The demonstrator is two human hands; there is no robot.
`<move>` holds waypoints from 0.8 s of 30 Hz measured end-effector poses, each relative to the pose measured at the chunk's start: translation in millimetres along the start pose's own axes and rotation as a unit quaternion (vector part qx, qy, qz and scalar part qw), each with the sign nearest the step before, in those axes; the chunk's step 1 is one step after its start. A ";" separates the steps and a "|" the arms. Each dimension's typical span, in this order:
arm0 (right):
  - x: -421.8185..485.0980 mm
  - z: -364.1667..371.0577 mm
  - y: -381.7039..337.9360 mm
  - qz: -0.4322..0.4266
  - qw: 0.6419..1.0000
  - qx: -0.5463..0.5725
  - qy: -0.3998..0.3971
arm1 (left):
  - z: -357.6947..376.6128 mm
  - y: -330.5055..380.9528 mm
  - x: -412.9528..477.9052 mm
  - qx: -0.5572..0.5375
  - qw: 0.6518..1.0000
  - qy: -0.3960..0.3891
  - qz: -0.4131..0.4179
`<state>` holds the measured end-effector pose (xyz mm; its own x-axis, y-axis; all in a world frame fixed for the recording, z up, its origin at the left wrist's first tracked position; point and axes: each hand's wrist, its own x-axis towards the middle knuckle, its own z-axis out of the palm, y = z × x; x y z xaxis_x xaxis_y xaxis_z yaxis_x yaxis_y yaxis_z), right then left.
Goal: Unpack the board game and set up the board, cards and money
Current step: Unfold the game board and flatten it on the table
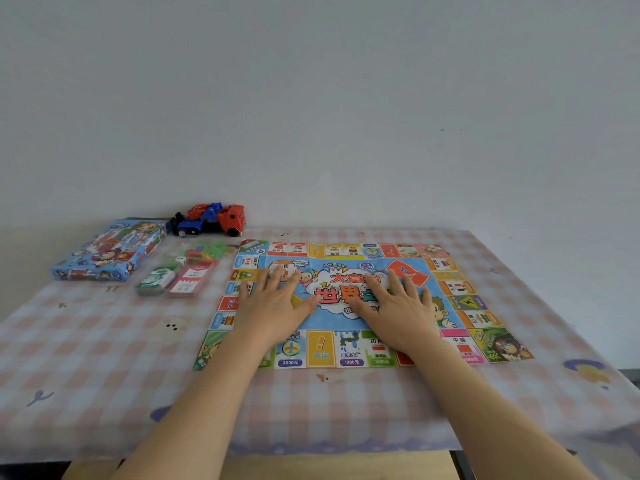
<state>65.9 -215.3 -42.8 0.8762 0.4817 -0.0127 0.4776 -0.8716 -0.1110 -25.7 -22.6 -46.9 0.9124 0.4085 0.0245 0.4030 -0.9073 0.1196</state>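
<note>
The paper game board [460, 299] lies unfolded and flat in the middle of the table. My left hand [273, 306] and my right hand [398, 310] press on its centre, palms down, fingers straight and spread. To the left of the board lie a green card deck [156, 278] and a red-and-white card deck [189, 280] side by side. Behind the decks sits a clear bag of green and red plastic pieces [201, 254] with a white die. The blue game box [110, 249] rests at the table's far left.
A red and blue toy truck [211, 220] stands at the back edge against the white wall. The table carries a pink checked cloth [104, 358] that hangs over the near edge. A wooden edge shows below the cloth.
</note>
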 end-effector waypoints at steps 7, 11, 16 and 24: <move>-0.4 -1.1 -1.1 0.001 1.000 -0.004 -0.001 | -0.1 -0.4 0.2 -0.002 1.000 -0.002 0.003; 0.0 -1.0 -1.5 -0.001 1.000 0.002 0.004 | 0.4 -1.6 3.9 0.000 1.000 -0.003 0.004; 1.9 -1.5 -1.1 0.001 1.000 0.001 -0.001 | 0.7 -1.5 4.9 0.000 1.000 -0.001 0.003; 2.2 -1.5 -0.7 0.004 1.000 0.002 -0.003 | 0.8 -0.9 6.3 0.005 1.000 -0.001 0.006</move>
<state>67.6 -213.7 -41.3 0.8791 0.4761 -0.0200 0.4710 -0.8746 -0.1153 -20.2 -19.3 -47.7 0.9173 0.3974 0.0233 0.3928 -0.9130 0.1098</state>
